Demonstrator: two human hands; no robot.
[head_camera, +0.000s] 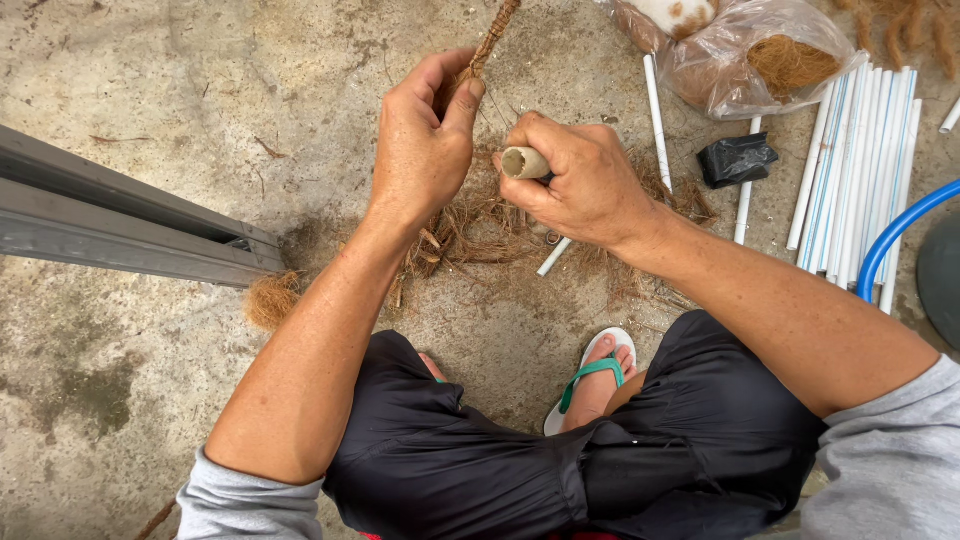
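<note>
The left hand (420, 140) pinches a twisted fibre rope (492, 38) between thumb and forefinger; the rope runs up and is cut off at the top edge. The right hand (580, 185) is closed around a short pale tube (524, 162), only its open end showing (the rest sits hidden in the fist). Loose brown fibre (470, 225) lies on the concrete floor (150, 80) beneath both hands. Further right, white pipes (860, 160) lie in a bundle, beside a clear plastic bag (760, 55) whose contents are hard to make out.
</note>
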